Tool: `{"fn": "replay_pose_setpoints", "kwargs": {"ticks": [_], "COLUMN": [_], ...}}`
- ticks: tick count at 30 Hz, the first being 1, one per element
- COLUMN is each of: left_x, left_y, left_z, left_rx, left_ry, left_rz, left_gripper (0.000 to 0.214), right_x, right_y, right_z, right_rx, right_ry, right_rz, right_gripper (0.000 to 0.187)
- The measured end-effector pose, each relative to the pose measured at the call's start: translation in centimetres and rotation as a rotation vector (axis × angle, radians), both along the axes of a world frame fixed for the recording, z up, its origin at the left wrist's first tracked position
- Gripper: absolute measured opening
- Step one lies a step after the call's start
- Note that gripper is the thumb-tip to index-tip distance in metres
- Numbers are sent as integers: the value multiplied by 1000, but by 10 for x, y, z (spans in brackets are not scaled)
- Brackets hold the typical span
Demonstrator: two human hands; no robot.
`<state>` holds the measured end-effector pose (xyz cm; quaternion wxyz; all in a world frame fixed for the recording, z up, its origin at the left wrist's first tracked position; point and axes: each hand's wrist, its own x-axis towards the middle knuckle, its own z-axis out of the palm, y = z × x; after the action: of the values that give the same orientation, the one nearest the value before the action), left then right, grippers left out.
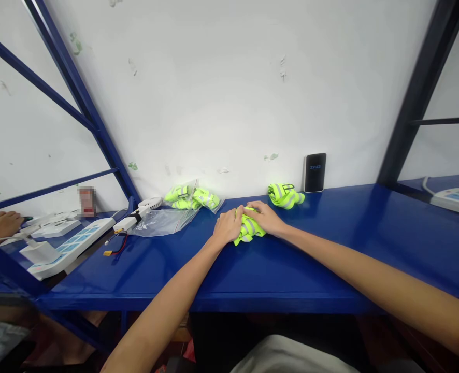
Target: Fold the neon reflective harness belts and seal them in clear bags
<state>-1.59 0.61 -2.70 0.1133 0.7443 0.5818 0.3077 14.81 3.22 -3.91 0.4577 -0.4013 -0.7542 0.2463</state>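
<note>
Both hands are on a bunched neon-yellow reflective vest (249,229) with silver stripes, low on the blue shelf (291,259). My left hand (228,226) grips its left side, fingers bent over the cloth. From the right, my right hand (267,217) wraps over its top and right edge, and the fingertips of the two hands nearly meet. Part of the vest is hidden under them. Just behind my right hand lies another rolled neon vest (284,196). Further left, more neon vests (192,198) sit in clear plastic bags by the wall.
An empty clear zip bag (163,221) lies left of my hands, beside a white handheld fan (136,216) and a battery lead with a yellow connector (108,253). A phone (315,172) leans on the wall. Power strips (74,247) and another person's hand (4,226) are at left.
</note>
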Motion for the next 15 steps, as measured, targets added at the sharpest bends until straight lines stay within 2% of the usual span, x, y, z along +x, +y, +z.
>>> {"fn": "replay_pose_setpoints", "kwargs": {"ticks": [4,7,11,15], "left_x": [1,2,4,4], "left_y": [1,-2,-10,-15], "left_z": [1,-1,-5,-8], "left_rx": [-70,-76,-17,77], "left_ry": [99,128,198,230], "left_rz": [71,39,5,-28], "left_gripper": [66,62,57,52], "right_x": [-2,-3,0,4], "right_y": [9,14,14,7], "right_z": [6,8,10,12], "right_rx": [-70,-131,-270,-155], "right_ry": [-111,-153,-178,-231], "right_rz": [65,61,130,57], "right_gripper": [39,40,35,42]}}
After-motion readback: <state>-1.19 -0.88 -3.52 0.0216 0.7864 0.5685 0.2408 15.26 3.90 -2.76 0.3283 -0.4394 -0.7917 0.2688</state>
